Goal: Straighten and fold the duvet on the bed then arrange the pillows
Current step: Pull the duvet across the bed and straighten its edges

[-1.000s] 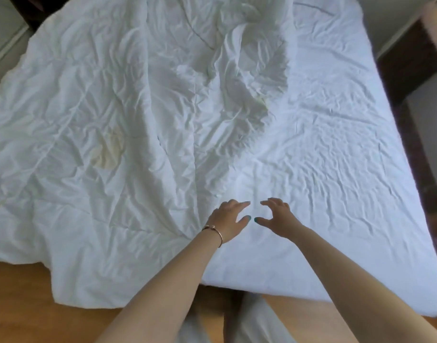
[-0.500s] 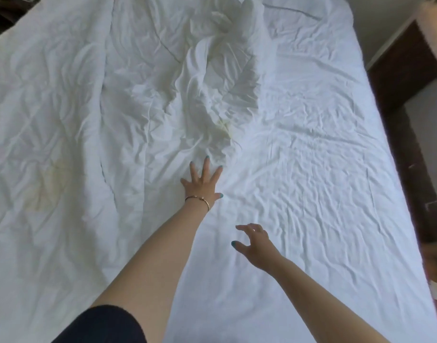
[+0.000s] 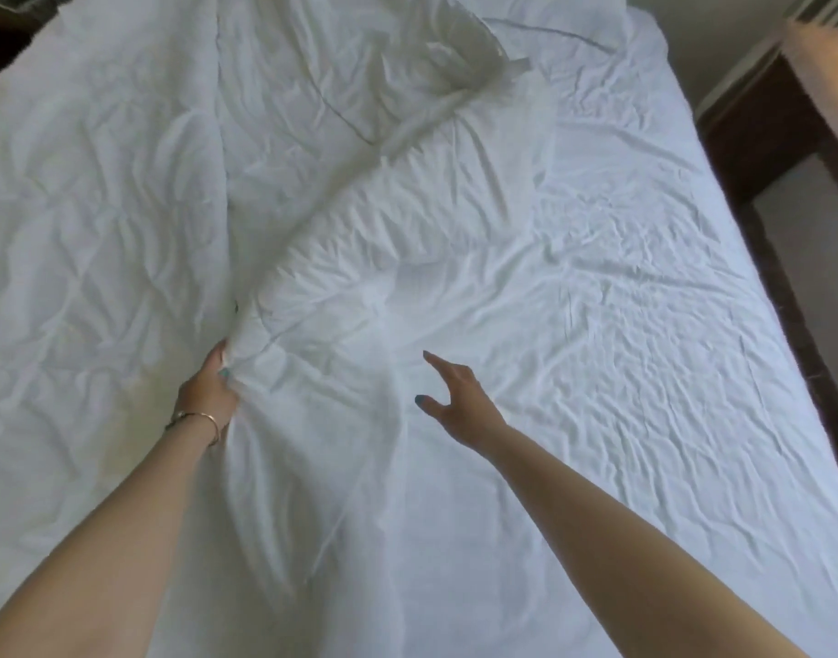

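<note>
Nearest the camera, two bare forearms reach out over the bed, and the left hand (image 3: 210, 394), wearing a thin bracelet (image 3: 196, 416), has its fingers and thumb curled into a bunch of the white duvet (image 3: 122, 206), pinching the cloth where creases fan out from its grip; the hold looks meant to drag that edge and pull the rumpled layer flat. Just to the right of it, the right hand (image 3: 455, 394) hovers with fingers spread apart and holding nothing, apparently about to take a second grip on the fabric beside it so both hands can pull together. Beyond the left hand, the duvet covers the left part of the bed and rises into a crumpled ridge that runs away toward a heaped peak at the far end, while the wrinkled sheet (image 3: 645, 325) lies bare past the right hand. Half a second earlier the left hand lay flat with straight fingers on the cloth, farther up; it has since closed on the fabric and drawn back, and the right hand has moved forward. No pillow can be made out with certainty.
</note>
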